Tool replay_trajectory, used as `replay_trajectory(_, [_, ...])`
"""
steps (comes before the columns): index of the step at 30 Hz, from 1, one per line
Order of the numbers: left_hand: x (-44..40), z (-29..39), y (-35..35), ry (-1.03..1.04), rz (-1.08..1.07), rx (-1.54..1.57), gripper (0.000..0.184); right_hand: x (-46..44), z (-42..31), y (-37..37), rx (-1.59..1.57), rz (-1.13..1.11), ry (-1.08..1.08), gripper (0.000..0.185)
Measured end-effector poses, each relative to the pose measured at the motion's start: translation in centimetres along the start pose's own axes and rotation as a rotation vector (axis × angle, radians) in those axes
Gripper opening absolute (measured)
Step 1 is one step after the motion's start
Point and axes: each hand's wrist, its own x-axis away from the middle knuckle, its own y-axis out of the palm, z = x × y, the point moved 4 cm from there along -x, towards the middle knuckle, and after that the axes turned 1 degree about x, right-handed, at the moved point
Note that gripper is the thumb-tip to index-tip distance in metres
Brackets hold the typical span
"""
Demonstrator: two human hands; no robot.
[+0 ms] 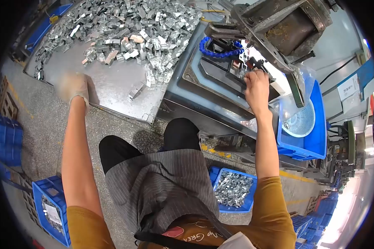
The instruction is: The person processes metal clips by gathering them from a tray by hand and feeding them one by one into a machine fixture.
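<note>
My left hand [74, 86], in a pale glove, is over the near left edge of the metal table [112, 89]. Motion smears its fingers, so whether it holds anything cannot be made out. A large heap of small silvery metal parts [153, 29] covers the table's far side, and one loose part [136, 91] lies nearer me. My bare right hand [258, 85] is at the machine's fixture [224, 74], fingers curled and pressed together. Whatever they grip is hidden. A blue segmented hose [220, 53] curves over the fixture, left of that hand.
The heavy machine head [282, 33] overhangs the fixture. To the right, a blue bin [315, 141] holds a pale basket [301, 122]. Blue crates of metal parts stand on the floor, one [234, 191] beside my lap and another [50, 207] at lower left.
</note>
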Motion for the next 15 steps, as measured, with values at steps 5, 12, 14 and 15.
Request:
replay_trajectory(5, [-0.1,-0.2,0.4,0.002,0.008,0.029,0.043,-0.6,0.3,0.5,-0.011,-0.018,0.026,0.009])
replay_trajectory(12, [0.2,0.2,-0.1,-0.012,-0.001,0.008,0.041,-2.0,2.2,2.4,0.069,-0.001,0.034,0.010])
replay_trajectory(14, [0.0,0.1,0.1,-0.011,-0.004,0.017,0.041,-2.5,2.5,2.7,0.065,-0.009,0.046,0.010])
replay_trajectory(15, [0.1,0.1,0.0,-0.013,-0.009,0.025,0.041,-2.7,2.7,2.9,0.063,-0.012,0.053,0.009])
